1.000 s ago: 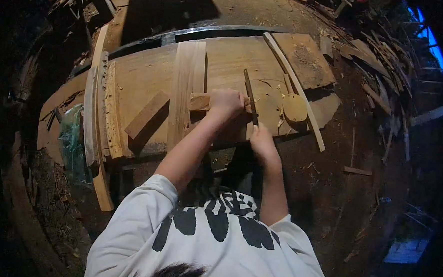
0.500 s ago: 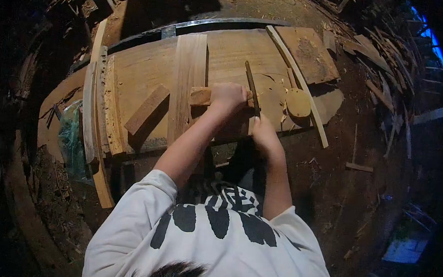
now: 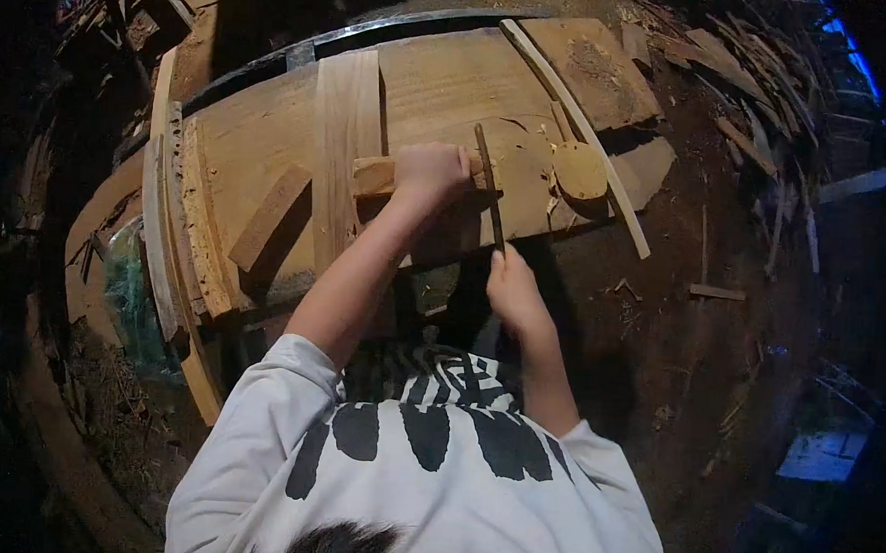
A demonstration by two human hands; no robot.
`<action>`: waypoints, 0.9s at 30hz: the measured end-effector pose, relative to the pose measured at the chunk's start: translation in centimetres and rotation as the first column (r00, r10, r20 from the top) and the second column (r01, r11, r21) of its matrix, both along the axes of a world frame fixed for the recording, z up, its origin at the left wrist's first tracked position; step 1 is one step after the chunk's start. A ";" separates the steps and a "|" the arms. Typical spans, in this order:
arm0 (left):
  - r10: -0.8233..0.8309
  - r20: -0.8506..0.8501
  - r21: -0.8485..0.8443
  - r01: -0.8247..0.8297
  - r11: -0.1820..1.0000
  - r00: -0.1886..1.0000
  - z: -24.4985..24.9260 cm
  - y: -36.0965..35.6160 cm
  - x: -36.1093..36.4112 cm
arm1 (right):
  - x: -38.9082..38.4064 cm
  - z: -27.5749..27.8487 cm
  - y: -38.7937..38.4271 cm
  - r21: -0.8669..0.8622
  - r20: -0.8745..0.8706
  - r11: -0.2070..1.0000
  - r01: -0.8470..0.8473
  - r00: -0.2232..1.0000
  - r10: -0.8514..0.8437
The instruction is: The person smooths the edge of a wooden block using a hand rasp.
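My left hand [image 3: 431, 171] is closed over a short wooden block [image 3: 373, 176], pressing it down on the wide wooden bench top [image 3: 438, 86]. My right hand [image 3: 517, 290] grips the near end of a long, narrow, brown file-like tool [image 3: 489, 184]. That tool lies across the block's right end, its far tip pointing away from me. Whether it has teeth is too fine to see. Left of the block, a pale flat board [image 3: 345, 131] runs across the bench.
Another wooden block [image 3: 271, 217] lies at the left, near several long strips [image 3: 200, 224]. To the right are a round wooden piece with a handle [image 3: 579, 173], shavings and a long pale strip [image 3: 581, 124]. Scrap wood [image 3: 744, 82] is piled at the far right.
My right hand has drawn the file-like tool back toward my body. My left hand still holds the block. The whole view has shifted slightly.
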State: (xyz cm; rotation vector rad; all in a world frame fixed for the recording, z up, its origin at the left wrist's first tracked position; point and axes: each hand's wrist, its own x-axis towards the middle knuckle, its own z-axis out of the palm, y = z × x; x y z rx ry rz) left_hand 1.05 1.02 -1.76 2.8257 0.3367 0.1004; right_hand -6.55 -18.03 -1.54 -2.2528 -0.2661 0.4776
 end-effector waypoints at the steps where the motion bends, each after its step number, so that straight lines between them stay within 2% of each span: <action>1: 0.000 0.002 -0.002 0.000 1.000 1.000 0.1 -0.1 -0.1 | 1.0 -0.3 0.4 -0.002 0.002 1.000 0.000 1.000 0.000; 3: -0.025 -0.006 0.024 0.025 0.999 1.000 0.3 0.0 0.0 | 2.5 -0.6 1.1 -0.069 0.019 0.997 -0.024 1.000 0.025; 6: 0.022 -0.027 0.045 -0.021 0.999 0.999 0.1 -0.1 0.2 | 2.1 0.0 0.8 -0.030 -0.035 0.999 -0.017 0.999 0.016; 10: 0.055 -0.012 0.033 -0.054 0.998 0.998 -0.1 -0.1 0.3 | -2.0 0.2 -1.4 -0.030 -0.050 1.000 -0.002 0.999 0.001; 12: 0.025 -0.004 0.020 -0.025 1.000 1.000 -0.1 0.0 0.2 | -3.5 0.7 -2.3 -0.063 -0.125 0.997 0.050 0.990 -0.058; 16: 0.010 0.020 0.017 -0.010 1.000 1.000 -0.2 -0.1 0.0 | -2.7 0.8 -1.5 -0.083 -0.097 0.996 0.044 0.994 -0.052; 18: -0.013 0.028 0.000 0.013 1.000 1.000 -0.5 0.1 0.1 | -0.1 -0.6 -0.3 -0.011 0.025 1.000 0.021 0.999 -0.021; 21: 0.005 0.051 0.019 -0.006 1.000 0.999 -0.7 0.0 0.0 | 4.2 -2.5 1.8 0.020 0.043 1.000 -0.014 0.999 0.013; 25: 0.032 0.067 0.017 -0.033 0.999 0.997 -0.6 -0.2 0.0 | 4.0 -1.6 1.9 0.059 0.090 0.998 -0.033 0.996 0.028; 27: 0.045 0.066 0.024 -0.047 0.999 0.997 -0.6 -0.1 0.2 | 0.9 -0.6 0.3 0.014 0.038 1.000 0.018 0.999 -0.018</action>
